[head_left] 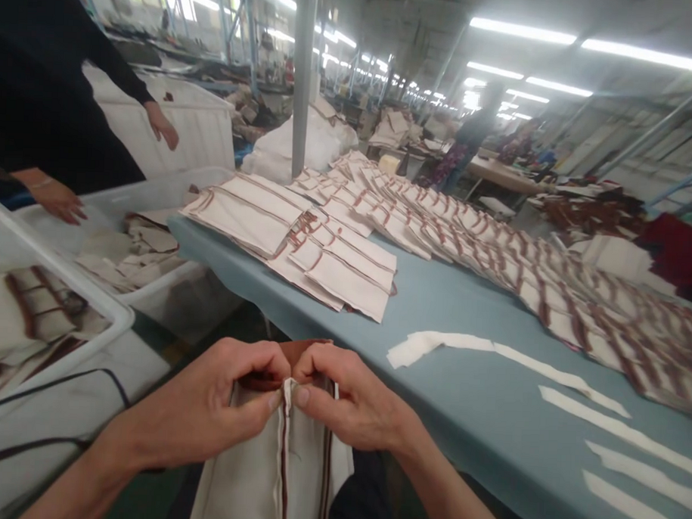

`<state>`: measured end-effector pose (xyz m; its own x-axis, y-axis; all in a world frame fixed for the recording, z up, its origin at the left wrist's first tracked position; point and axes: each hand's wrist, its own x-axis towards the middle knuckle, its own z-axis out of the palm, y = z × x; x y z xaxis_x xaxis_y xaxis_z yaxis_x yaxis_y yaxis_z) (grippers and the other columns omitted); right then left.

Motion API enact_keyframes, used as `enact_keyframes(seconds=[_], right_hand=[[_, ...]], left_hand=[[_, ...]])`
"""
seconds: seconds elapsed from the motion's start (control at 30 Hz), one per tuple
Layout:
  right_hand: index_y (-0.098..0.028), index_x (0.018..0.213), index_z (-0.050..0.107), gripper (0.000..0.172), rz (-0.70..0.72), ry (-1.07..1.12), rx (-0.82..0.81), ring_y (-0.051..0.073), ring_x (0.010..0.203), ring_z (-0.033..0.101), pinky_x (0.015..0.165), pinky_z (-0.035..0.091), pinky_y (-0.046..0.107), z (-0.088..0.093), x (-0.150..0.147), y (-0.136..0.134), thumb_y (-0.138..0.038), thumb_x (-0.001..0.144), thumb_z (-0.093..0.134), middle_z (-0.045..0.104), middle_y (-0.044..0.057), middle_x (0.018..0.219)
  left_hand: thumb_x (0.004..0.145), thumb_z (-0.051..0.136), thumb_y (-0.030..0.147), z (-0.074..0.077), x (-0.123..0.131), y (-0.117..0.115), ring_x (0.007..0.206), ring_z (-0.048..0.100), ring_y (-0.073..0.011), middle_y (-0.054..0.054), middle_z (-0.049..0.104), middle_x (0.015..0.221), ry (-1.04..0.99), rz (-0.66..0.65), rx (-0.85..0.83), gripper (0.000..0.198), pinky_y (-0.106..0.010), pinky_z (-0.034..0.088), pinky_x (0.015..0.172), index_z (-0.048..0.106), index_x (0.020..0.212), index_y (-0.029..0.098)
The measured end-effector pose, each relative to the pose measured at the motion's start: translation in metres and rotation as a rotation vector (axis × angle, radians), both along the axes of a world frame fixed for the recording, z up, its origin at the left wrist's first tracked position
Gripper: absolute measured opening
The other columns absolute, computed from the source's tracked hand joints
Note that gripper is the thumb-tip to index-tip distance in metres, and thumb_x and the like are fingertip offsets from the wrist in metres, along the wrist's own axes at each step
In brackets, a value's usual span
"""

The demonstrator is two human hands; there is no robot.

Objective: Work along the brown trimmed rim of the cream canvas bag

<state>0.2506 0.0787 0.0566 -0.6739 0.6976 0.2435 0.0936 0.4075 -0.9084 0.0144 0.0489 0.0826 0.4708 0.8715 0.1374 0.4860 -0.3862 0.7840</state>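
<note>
Left hand (216, 402) and right hand (346, 399), both closed, pinch the top edge of a cream fabric cover (270, 476) held below the counter (461, 354) edge (near the lap). Likely light, limp cloth; best gripped at the stiffer brown-piped seam.

Own hands: two, left hand (216, 406), right hand (346, 399). White strips (569, 381) on blue table (452, 309): four, perhaps more. Co-worker's hands (56, 198): two. Plastic bins (106, 206) left of table: two.

Stacked fabric pieces (301, 243) lie on the table (461, 354), loose strips (490, 348) to their right, bins (97, 220) left of it.
</note>
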Motion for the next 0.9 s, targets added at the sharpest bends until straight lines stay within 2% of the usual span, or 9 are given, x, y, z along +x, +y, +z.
enact_keyframes(seconds=[0.13,0.23,0.33,0.5,0.73,0.9], right_hand=[[-0.023,0.089,0.056,0.026,0.003,-0.020,-0.071,0.014,0.071,0.047,0.069,0.038,0.028,-0.006,0.002,-0.003,-0.040,0.105,0.068,0.056,-0.005,0.079],[-0.023,0.090,0.056,0.026,0.013,0.010,-0.110,0.014,0.070,0.048,0.067,0.038,0.028,-0.010,0.002,-0.004,-0.041,0.105,0.069,0.058,-0.005,0.081],[-0.023,0.091,0.058,0.021,-0.002,0.017,-0.060,0.014,0.074,0.051,0.071,0.040,0.029,-0.014,0.000,-0.005,-0.036,0.104,0.070,0.062,-0.004,0.084],[-0.024,0.093,0.060,0.022,-0.035,-0.078,0.059,0.017,0.083,0.056,0.086,0.046,0.032,-0.017,-0.002,-0.007,-0.037,0.104,0.073,0.068,-0.002,0.090],[-0.024,0.093,0.060,0.023,-0.024,-0.100,0.065,0.017,0.085,0.058,0.090,0.050,0.032,-0.023,-0.003,-0.005,-0.038,0.105,0.075,0.069,-0.001,0.093],[-0.024,0.093,0.060,0.023,-0.016,-0.085,0.056,0.017,0.086,0.058,0.090,0.049,0.032,-0.025,-0.005,-0.005,-0.036,0.105,0.075,0.068,-0.002,0.092]], left_hand=[[0.091,0.058,0.022,0.008,0.004,-0.002,0.063,0.066,-0.0118,0.006,0.073,0.070,0.054,-0.020,0.031,0.019,-0.020,0.048,0.065,0.074,0.081,0.021],[0.093,0.058,0.021,0.009,0.002,-0.003,0.067,0.070,-0.0116,0.007,0.077,0.073,0.071,-0.051,0.034,0.021,-0.020,0.048,0.069,0.076,0.083,0.022],[0.094,0.058,0.022,0.003,0.000,-0.003,0.065,0.066,-0.0112,0.007,0.074,0.071,0.044,-0.055,0.023,0.021,-0.020,0.046,0.067,0.074,0.080,0.022],[0.095,0.061,0.029,-0.007,-0.003,-0.005,0.064,0.058,-0.0127,0.006,0.069,0.071,-0.040,-0.056,-0.102,0.021,-0.020,0.046,0.061,0.071,0.079,0.021],[0.092,0.061,0.035,-0.004,0.000,-0.004,0.059,0.051,-0.0114,0.006,0.060,0.065,-0.051,-0.042,-0.202,0.025,-0.020,0.042,0.056,0.066,0.074,0.020],[0.090,0.061,0.036,-0.007,0.000,-0.001,0.058,0.047,-0.0106,0.006,0.056,0.064,-0.070,-0.015,-0.240,0.026,-0.019,0.039,0.053,0.065,0.071,0.019]])
